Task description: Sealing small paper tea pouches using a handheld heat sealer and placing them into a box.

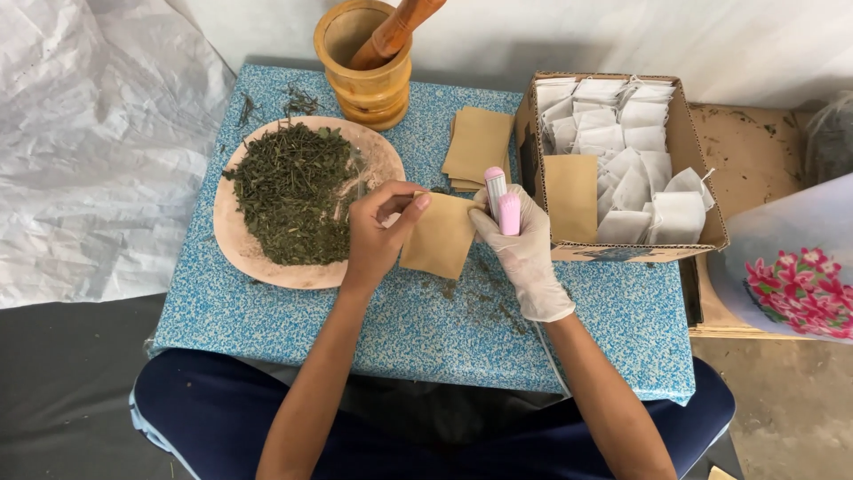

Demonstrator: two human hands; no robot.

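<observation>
Lighting: soft, even daylight, bright overall, with no harsh glare; the white sheeting (80, 151) at left and the back wall read near overexposed. Shadows: faint and diffuse, falling short beneath the wooden mortar (366, 67) and inside the cardboard box (693, 151), darker under the blue speckled table (418, 329) edge. Sharpness: centre crisp, mild wide-angle stretching toward the corners, slight softness on the flowered cloth (800, 284) at right.

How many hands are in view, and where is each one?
2. The bare left hand pinches the left edge of a brown paper pouch; the gloved right hand holds its right edge and a pink tool.
</observation>
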